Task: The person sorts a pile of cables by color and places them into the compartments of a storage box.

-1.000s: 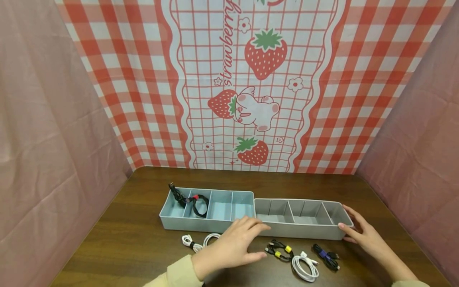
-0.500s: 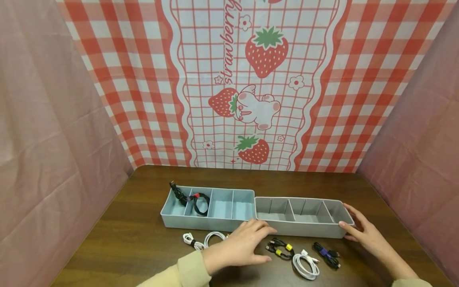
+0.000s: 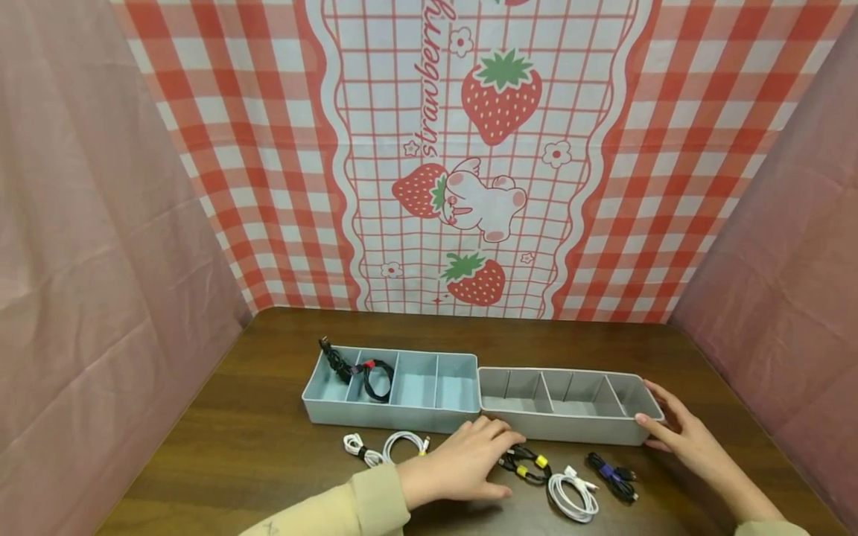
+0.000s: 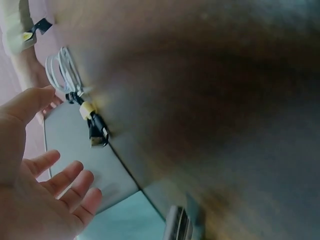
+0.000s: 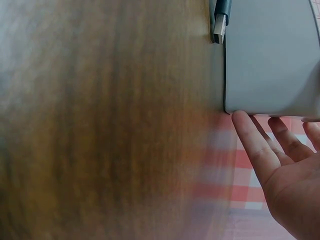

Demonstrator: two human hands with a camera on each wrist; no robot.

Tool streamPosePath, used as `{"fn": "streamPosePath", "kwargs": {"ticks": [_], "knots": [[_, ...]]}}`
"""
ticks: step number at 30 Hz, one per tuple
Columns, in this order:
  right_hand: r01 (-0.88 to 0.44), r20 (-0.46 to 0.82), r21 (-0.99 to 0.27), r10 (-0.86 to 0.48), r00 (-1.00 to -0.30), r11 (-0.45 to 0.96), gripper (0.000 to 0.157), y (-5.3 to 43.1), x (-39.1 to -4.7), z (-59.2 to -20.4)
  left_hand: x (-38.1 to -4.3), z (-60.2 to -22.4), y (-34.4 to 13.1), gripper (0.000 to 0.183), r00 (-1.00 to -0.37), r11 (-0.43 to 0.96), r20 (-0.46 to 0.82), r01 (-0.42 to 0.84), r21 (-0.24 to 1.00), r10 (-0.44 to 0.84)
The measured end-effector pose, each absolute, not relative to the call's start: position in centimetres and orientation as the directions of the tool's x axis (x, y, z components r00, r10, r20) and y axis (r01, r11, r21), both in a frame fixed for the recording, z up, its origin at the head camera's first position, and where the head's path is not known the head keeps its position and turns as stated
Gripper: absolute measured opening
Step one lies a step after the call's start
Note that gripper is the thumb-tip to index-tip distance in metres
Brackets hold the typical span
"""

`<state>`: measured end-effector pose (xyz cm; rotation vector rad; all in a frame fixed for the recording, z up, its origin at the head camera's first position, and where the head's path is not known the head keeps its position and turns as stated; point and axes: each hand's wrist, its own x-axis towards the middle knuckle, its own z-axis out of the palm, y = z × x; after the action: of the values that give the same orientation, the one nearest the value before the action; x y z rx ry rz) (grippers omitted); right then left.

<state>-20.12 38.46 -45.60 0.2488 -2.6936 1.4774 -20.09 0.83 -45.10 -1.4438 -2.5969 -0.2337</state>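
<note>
Left fingers (image 4: 78,190) slightly apart, right fingers (image 5: 257,145) against gray box (image 3: 573,428)

The tabletop (image 3: 221,439) was dark brown with wood grain. One divided box (image 3: 392,415) was light blue, the other box (image 3: 570,429) plain grey. One black cable (image 3: 521,471) had yellow ties, another dark cable (image 3: 611,476) a violet-blue tie; a coiled cable (image 3: 578,515) was white. The cloth (image 3: 268,179) was red-and-white gingham, its printed strawberries (image 3: 500,104) red with green leaves. The curtains (image 3: 100,260) were dusty pink, the sleeve (image 3: 335,506) pale yellow.
</note>
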Motion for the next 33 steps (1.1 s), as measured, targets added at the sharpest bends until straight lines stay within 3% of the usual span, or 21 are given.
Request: {"fn": "streamPosePath", "kwargs": {"ticks": [16,27,33], "knots": [[-0.176,0.138,-0.827,-0.111,-0.984,0.534,0.067,38.4,-20.1,-45.6,-19.7,-46.1,2.0,0.069,-0.547,0.543,0.082,0.837,0.06,0.833],[-0.163,0.119,-0.833,-0.116,-0.986,0.528,0.067,38.5,-20.2,-45.5,-19.0,-45.9,1.6,0.058,-0.526,0.525,0.072,0.851,0.035,0.848],[-0.161,0.117,-0.836,-0.116,-0.986,0.525,0.067,38.5,-20.2,-45.5,-18.9,-45.4,1.9,0.061,-0.567,0.572,0.125,0.82,-0.005,0.814]]}}
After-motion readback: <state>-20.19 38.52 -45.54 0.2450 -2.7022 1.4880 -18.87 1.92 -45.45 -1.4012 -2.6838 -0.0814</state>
